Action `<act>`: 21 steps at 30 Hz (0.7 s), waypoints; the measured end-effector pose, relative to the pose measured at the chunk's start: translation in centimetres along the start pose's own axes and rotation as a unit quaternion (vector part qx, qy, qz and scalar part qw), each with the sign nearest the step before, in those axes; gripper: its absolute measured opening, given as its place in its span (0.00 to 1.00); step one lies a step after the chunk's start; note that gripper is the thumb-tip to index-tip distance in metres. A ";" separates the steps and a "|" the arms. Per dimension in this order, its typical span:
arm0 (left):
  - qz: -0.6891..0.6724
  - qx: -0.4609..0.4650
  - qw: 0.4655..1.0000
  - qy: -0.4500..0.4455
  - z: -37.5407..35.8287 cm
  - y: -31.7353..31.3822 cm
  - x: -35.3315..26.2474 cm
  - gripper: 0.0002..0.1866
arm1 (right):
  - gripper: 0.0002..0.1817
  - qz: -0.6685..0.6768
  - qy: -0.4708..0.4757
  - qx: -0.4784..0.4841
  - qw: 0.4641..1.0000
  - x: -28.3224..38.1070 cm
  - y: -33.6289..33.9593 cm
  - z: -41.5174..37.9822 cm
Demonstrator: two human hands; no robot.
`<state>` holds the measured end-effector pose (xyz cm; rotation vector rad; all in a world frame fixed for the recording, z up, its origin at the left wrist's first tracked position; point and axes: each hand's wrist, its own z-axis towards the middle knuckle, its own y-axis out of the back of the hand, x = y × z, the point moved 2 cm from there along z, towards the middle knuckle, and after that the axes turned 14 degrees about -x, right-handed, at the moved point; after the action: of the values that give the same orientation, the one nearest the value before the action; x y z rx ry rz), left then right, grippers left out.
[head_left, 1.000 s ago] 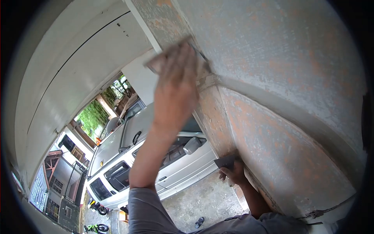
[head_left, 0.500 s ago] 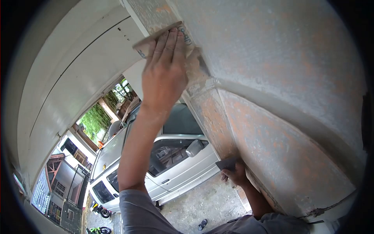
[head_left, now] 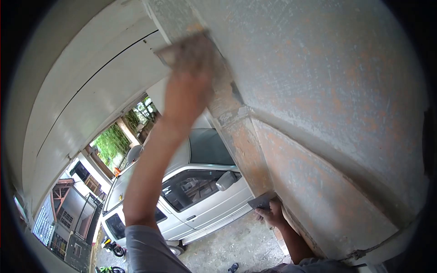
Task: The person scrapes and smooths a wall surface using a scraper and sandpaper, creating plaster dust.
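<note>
My left hand (head_left: 189, 88) is raised at the upper middle, smeared by motion. It presses a brownish sheet of sandpaper (head_left: 165, 55) against a narrow strip of the patchy grey and orange surface (head_left: 234, 132). The fingers lie over the sheet and blur into it. Lower down on the right, my right hand (head_left: 273, 214) grips a dark grey flat piece (head_left: 261, 200), whose exact kind I cannot make out. That piece is beside the lower end of the same strip.
A broad curved panel (head_left: 318, 77) with scuffed patches fills the right side, a ridge (head_left: 309, 150) crossing it. A smooth pale panel (head_left: 86, 54) hangs at upper left. Below stand a silver van (head_left: 200, 200) and a motorcycle (head_left: 114, 248) on concrete ground (head_left: 227, 241).
My left hand and the sandpaper have shifted slightly down and left along the strip, now blurred. The right hand sits a little lower and further left in view. The whole view has tilted slightly.
</note>
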<state>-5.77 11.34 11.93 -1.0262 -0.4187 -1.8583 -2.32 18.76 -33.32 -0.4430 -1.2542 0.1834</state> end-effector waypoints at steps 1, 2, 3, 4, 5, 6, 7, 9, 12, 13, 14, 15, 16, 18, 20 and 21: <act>-0.023 -0.003 0.999 0.031 -1.6 0.5 -1.5 0.26 | 0.07 0.005 0.003 0.001 1.000 -0.3 0.0 0.1; -0.022 -0.002 0.999 0.031 -1.5 0.7 -1.3 0.26 | 0.07 0.005 0.003 0.003 1.000 -0.2 -0.2 -0.1; -0.036 -0.009 0.999 0.037 -1.0 0.7 -1.0 0.25 | 0.07 0.002 0.013 0.002 1.000 0.1 -0.2 0.0; -0.050 -0.018 0.998 0.045 -0.5 0.6 -0.5 0.23 | 0.06 -0.004 0.024 0.002 1.000 0.5 -0.1 0.1; -0.041 -0.008 0.998 0.040 0.4 0.4 0.2 0.23 | 0.06 -0.007 0.023 0.003 1.000 0.5 0.0 0.3; -0.039 -0.004 0.998 0.044 0.6 0.4 0.7 0.23 | 0.06 0.005 0.016 0.008 1.000 0.3 0.1 0.5; -0.059 -0.003 0.998 0.032 0.5 0.4 1.1 0.21 | 0.06 0.018 0.006 0.014 1.000 0.0 0.0 0.4; -0.052 -0.011 0.999 0.010 -0.1 0.5 1.6 0.19 | 0.06 0.018 0.004 0.008 1.000 0.0 0.0 0.3; -0.048 -0.042 0.997 0.047 0.4 0.2 1.3 0.19 | 0.06 0.017 -0.011 -0.002 1.000 0.5 -0.2 0.2; -0.045 -0.042 0.997 0.051 0.9 -0.2 1.5 0.19 | 0.06 0.014 -0.022 -0.009 1.000 0.9 -0.2 0.1; -0.049 -0.081 0.993 0.069 1.7 -0.5 1.8 0.19 | 0.06 0.010 -0.022 -0.007 1.000 0.9 -0.1 0.1; -0.051 -0.119 0.988 0.084 2.1 -0.4 2.2 0.19 | 0.06 0.010 -0.024 -0.010 1.000 0.9 -0.1 0.1; -0.048 -0.119 0.988 0.086 2.2 -0.2 2.6 0.19 | 0.06 0.011 -0.026 -0.012 1.000 0.7 0.0 0.1; -0.087 -0.015 0.990 0.109 2.2 0.1 3.2 0.22 | 0.06 0.016 -0.036 -0.012 0.999 0.2 0.1 0.0; -0.038 0.009 0.995 0.093 1.9 0.4 2.2 0.21 | 0.06 0.024 -0.035 -0.011 0.999 -0.1 0.2 0.2; 0.007 0.033 0.996 0.078 1.8 0.2 1.1 0.19 | 0.06 0.020 -0.029 -0.007 0.999 -0.1 0.2 0.2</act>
<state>-4.96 11.75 13.86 -0.8323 -0.3769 -1.8844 -2.52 18.96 -33.44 -0.4779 -1.3054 0.2231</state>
